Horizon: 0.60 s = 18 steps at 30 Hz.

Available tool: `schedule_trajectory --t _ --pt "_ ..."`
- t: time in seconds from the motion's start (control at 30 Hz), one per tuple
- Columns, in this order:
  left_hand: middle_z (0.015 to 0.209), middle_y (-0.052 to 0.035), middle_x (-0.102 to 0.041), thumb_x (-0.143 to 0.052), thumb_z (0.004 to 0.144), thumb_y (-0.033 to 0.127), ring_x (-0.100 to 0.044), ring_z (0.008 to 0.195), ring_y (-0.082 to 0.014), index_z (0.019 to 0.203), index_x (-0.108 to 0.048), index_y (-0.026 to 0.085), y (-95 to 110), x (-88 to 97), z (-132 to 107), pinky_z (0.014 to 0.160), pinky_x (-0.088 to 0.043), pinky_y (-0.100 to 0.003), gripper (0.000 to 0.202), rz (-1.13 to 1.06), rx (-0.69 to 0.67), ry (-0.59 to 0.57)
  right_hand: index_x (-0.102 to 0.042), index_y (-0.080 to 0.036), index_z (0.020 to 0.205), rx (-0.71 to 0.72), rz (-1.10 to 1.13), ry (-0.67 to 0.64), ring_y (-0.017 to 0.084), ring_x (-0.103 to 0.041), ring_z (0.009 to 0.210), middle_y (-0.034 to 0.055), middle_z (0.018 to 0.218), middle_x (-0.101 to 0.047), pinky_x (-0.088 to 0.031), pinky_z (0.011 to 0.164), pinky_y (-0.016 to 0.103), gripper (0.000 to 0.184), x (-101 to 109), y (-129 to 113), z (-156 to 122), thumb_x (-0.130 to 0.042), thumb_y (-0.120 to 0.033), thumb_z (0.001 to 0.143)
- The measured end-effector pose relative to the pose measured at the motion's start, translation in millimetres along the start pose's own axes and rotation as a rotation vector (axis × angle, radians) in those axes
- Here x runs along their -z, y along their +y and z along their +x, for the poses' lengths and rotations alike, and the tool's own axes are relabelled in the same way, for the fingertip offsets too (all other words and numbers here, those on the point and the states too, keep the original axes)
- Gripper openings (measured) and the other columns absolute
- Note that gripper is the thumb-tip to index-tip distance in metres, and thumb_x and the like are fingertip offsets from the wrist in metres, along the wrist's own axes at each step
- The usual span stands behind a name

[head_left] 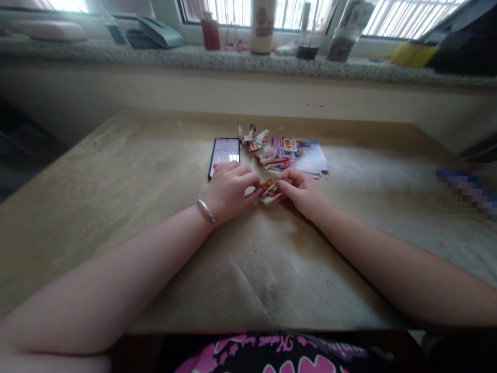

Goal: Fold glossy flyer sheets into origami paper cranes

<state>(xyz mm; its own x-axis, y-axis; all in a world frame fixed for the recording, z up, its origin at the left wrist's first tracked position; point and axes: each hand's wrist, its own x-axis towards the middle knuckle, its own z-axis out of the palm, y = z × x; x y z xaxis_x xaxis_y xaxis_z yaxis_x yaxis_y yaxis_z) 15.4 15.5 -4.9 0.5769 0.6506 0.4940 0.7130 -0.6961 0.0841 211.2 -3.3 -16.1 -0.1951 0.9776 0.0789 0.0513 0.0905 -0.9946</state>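
My left hand (pixel 230 187), with a silver bangle at the wrist, and my right hand (pixel 302 190) meet over a small folded piece of printed paper (pixel 269 190) on the tan table (pixel 128 197). Both hands pinch the paper with closed fingers, one on each side. Just behind my left hand lies a smartphone (pixel 224 151) with its screen lit. Beyond the hands sit finished folded paper shapes (pixel 253 138) and a stack of colourful printed sheets (pixel 298 154).
A stone windowsill (pixel 233 59) runs along the back with a red jar (pixel 210 32), a tall container (pixel 262 26), a glass (pixel 308 36) and yellow items (pixel 413 54). A blurred blue object (pixel 466 189) lies at the table's right.
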Motion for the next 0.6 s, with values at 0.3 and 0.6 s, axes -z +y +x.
schedule_trajectory --t 0.3,0.6 --pt "0.078 -0.0011 -0.061 -0.056 0.083 0.021 -0.054 0.064 -0.0097 0.086 -0.063 0.016 10 -1.1 -3 0.060 -0.041 -0.021 0.009 -0.325 0.142 -0.077 -0.057 -0.020 0.068 -0.032 0.051 0.016 0.012 -0.061 0.065 -0.0018 0.066 -0.063 -0.054 0.057 0.025 0.024 -4 -6 -6 -0.072 -0.039 0.068" --pt "0.076 -0.0010 -0.062 -0.053 0.086 0.024 -0.054 0.066 -0.0103 0.084 -0.062 0.015 20 1.9 -1 0.061 -0.042 -0.021 0.013 -0.554 0.267 -0.095 -0.058 -0.021 0.071 0.097 -0.145 0.105 0.013 -0.060 0.064 -0.0011 0.068 -0.063 -0.053 0.065 0.031 0.019 -4 2 -3 -0.066 -0.038 0.073"
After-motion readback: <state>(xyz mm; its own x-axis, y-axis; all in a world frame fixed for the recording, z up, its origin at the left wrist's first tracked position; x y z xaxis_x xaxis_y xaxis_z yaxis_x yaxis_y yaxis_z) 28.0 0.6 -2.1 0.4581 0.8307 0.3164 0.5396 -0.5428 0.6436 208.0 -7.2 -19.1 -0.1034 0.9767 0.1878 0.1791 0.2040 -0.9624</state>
